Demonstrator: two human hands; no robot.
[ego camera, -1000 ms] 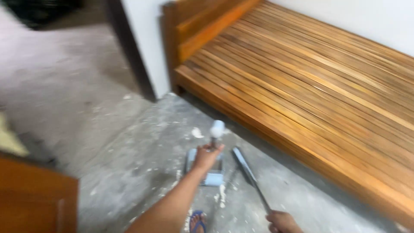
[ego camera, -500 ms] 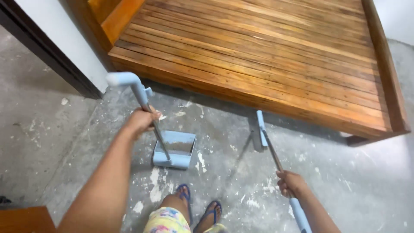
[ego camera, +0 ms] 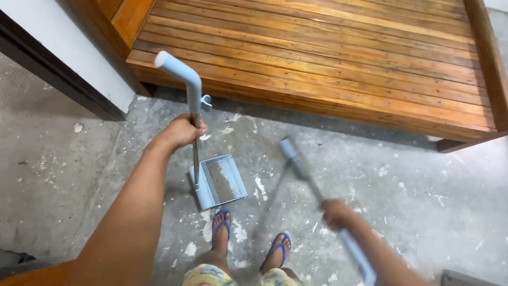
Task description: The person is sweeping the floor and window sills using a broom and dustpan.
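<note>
Seen from above: left hand (ego camera: 182, 132) closed around the metal shaft of a pale blue long-handled dustpan (ego camera: 219, 181), just below its bent grip. Pan set on the grey concrete floor (ego camera: 69, 175), mouth turned toward the bed, a film of grey dust inside. Right hand (ego camera: 336, 213) blurred, wrapped around the handle of a broom (ego camera: 296, 159); blue head of the broom smeared by motion, down near the floor to the right of the pan and apart from it. Two feet in blue flip-flops (ego camera: 221, 225) planted just behind the pan. Patterned shorts (ego camera: 211, 276) at the bottom edge.

No packages, labels or signs in view. White paint flecks and chips scattered over the floor, thickest around the pan and the feet.

Slatted wooden bed frame (ego camera: 328, 58) filling the top of the scene, its long front edge running from upper left down to the right, shadow beneath. White wall (ego camera: 79, 58) with a dark door frame (ego camera: 53, 69) at upper left. Open floor to the left of the pan and to the right of the broom.
</note>
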